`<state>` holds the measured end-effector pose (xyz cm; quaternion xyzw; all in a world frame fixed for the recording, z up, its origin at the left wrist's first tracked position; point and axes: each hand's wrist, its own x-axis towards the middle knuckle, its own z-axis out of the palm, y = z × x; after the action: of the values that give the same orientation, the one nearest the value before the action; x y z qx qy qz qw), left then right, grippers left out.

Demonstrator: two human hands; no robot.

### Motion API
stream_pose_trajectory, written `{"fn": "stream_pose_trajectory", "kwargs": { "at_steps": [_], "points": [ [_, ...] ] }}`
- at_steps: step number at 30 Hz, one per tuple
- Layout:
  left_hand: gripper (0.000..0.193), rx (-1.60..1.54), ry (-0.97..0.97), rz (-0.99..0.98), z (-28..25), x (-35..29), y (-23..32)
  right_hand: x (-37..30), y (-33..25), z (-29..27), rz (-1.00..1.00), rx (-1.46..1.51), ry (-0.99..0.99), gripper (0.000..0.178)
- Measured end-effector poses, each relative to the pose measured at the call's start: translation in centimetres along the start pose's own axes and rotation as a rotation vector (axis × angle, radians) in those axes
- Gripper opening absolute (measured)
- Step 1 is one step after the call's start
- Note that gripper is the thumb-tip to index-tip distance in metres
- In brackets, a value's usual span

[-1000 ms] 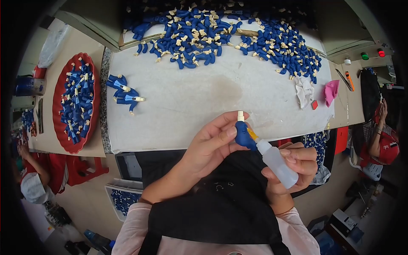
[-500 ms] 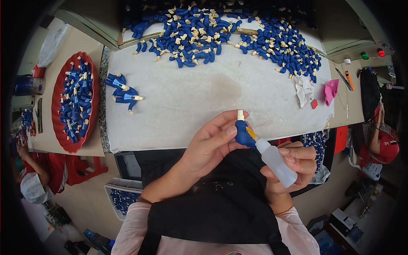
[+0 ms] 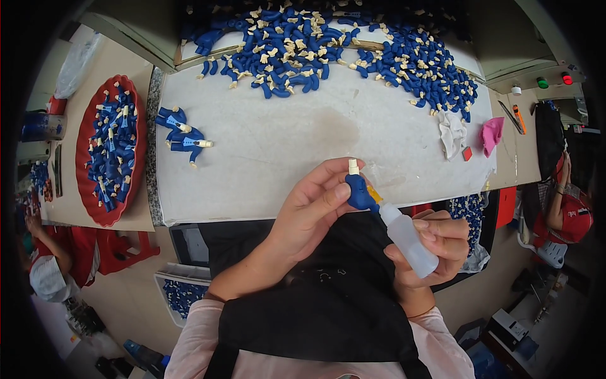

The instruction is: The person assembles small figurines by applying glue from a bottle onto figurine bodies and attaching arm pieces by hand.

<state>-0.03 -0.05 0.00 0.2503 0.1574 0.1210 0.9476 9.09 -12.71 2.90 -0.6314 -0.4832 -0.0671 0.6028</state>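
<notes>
Between the thumb and fingers of my left hand (image 3: 319,202) is a small blue figure torso (image 3: 360,193) with a cream neck peg pointing up. My right hand (image 3: 435,246) is closed round a translucent white squeeze bottle (image 3: 410,243). Its yellow-orange nozzle (image 3: 375,194) points at the torso's right side; whether the tip touches, I cannot tell. Two joined-looking blue figure bodies (image 3: 187,140) with cream necks lie at the table's left edge. Blue arm pieces with cream hands (image 3: 284,57) lie heaped at the far side, beside another heap of blue arms (image 3: 420,72).
At the left, a red scalloped tray (image 3: 82,170) holds several blue bodies. To the right lie a white cloth (image 3: 452,136), a pink cloth (image 3: 492,136) and an orange cutter (image 3: 519,119). A bin of blue parts (image 3: 183,297) stands below at left. Other people sit on both sides.
My left hand and the torso have shifted slightly up and left. The bottle has moved a little to the left with my right hand, its nozzle still near the torso.
</notes>
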Motion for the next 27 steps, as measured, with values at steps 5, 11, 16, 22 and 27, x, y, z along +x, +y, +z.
{"fn": "stream_pose_trajectory", "kwargs": {
  "at_steps": [5,11,16,22,27],
  "points": [
    [0.032,0.038,-0.02,0.093,-0.08,0.06,-0.2,0.09,-0.35,-0.07,-0.013,-0.011,-0.05,0.042],
    [0.031,0.032,-0.003,0.123,0.02,0.01,-0.27,0.06,-0.4,-0.12,-0.032,-0.004,-0.068,0.042],
    [0.031,0.033,-0.009,0.137,-0.18,0.13,-0.41,-0.08,-0.45,-0.19,-0.027,-0.001,-0.072,0.042],
    [0.031,0.014,-0.013,0.133,-0.37,0.17,-0.41,-0.08,-0.4,-0.16,-0.032,0.023,-0.062,0.043],
    [0.031,0.021,-0.007,0.141,-0.36,0.08,-0.5,-0.12,-0.32,-0.16,-0.028,0.003,-0.072,0.043]
  ]
}}
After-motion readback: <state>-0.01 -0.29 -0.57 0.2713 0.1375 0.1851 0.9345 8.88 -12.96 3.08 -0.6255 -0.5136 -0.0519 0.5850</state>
